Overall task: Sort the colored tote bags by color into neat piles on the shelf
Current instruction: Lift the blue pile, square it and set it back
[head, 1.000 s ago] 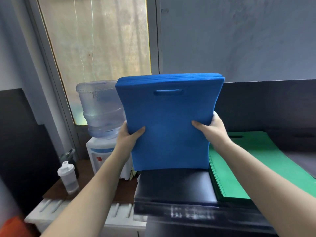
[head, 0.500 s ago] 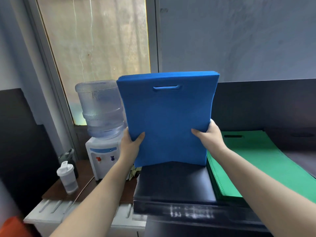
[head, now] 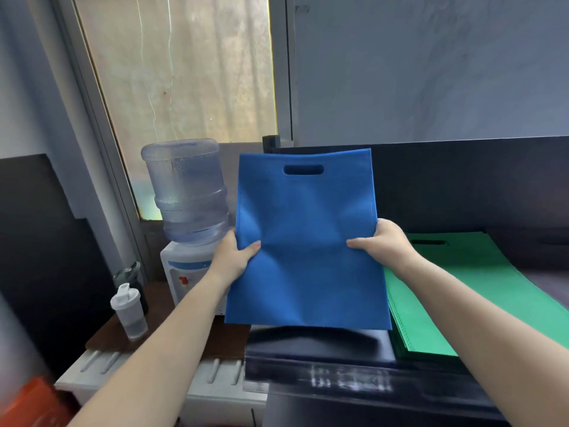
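Note:
A stack of blue tote bags (head: 304, 241) with a slot handle at the top hangs in the air above the left part of the black shelf (head: 314, 346). My left hand (head: 234, 257) grips its left edge, thumb on the front. My right hand (head: 381, 245) grips the right edge the same way. The stack leans away from me and its lower edge hangs just above the shelf top. A pile of green tote bags (head: 462, 297) lies flat on the shelf, right of the blue stack.
A water dispenser (head: 187, 211) with a clear bottle stands left of the shelf on a low brown table. A small white bottle (head: 129, 312) stands at the table's front. A dark back panel (head: 477, 180) rises behind the shelf. Something orange (head: 27, 405) sits at bottom left.
Both hands have lowered the blue stack toward the shelf and tilted its top away from me. Its top edges no longer show as a fan. The green pile has not moved.

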A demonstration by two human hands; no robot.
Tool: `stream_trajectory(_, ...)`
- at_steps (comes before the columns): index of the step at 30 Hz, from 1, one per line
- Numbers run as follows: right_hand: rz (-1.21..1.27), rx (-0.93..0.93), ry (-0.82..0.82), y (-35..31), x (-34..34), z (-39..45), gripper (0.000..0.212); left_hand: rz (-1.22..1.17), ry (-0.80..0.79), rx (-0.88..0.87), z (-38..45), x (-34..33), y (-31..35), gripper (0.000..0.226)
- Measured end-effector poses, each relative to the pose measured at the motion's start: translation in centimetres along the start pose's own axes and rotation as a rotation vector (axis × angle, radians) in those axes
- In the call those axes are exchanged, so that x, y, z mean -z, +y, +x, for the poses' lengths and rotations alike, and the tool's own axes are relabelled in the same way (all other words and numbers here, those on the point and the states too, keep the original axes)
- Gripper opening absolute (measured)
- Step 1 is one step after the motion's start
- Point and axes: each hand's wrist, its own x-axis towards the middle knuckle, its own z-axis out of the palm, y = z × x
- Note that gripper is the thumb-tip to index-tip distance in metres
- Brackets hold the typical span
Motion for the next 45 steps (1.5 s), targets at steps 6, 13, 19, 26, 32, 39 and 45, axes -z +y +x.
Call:
stream_trajectory(6,-0.137,-0.127,-0.090,1.5,0.0,-0.9,0.023,-0.007,-0.088,0.247,-0.9,-1.0,-1.5,0.033)
stream_trajectory(13,-0.267,-0.221,-0.164,2.2,0.0,-2.1,0.024,0.063,-0.185,0.552,-1.4,-1.3,-2.1,0.031)
stream_trajectory(19,-0.446,-0.194,-0.175,1.8,0.8,-3.1,0.035,0.130,-0.182,0.559,-0.9,-1.6,-1.9,0.033)
stream_trajectory(26,-0.668,-0.059,-0.102,2.0,1.1,-5.8,0.049,0.277,-0.214,0.484,-1.1,-1.4,-2.3,0.036)
stream_trajectory(32,-0.863,0.050,-0.178,3.6,2.5,-7.3,0.061,0.325,-0.221,0.437,-1.1,-1.5,-2.4,0.040)
stream_trajectory(39,-0.989,0.034,-0.310,6.3,2.0,-7.5,0.064,0.362,-0.246,0.411,-1.7,-2.1,-3.0,0.034)
stream_trajectory(45,-1.067,0.104,-0.327,6.2,1.6,-7.6,0.060,0.634,-0.177,0.329,-1.9,-2.2,-3.0,0.047)
